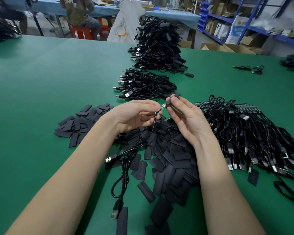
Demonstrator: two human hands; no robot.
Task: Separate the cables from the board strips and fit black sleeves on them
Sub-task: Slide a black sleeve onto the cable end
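My left hand [134, 114] pinches the cable's [149, 133] small board [163, 106] steady above the sleeve pile [168, 155]; my right hand [185, 114] pinches a sleeve [172, 99], mouth lined up to slide on.

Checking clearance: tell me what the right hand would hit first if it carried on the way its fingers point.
Probably the small bundle of finished cables just beyond the right hand and its black sleeve, though depth is unclear.

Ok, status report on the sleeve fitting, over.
Both hands up: left hand pinches cable at its small board; right hand pinches black sleeve, started onto board tip. Nothing in the way.
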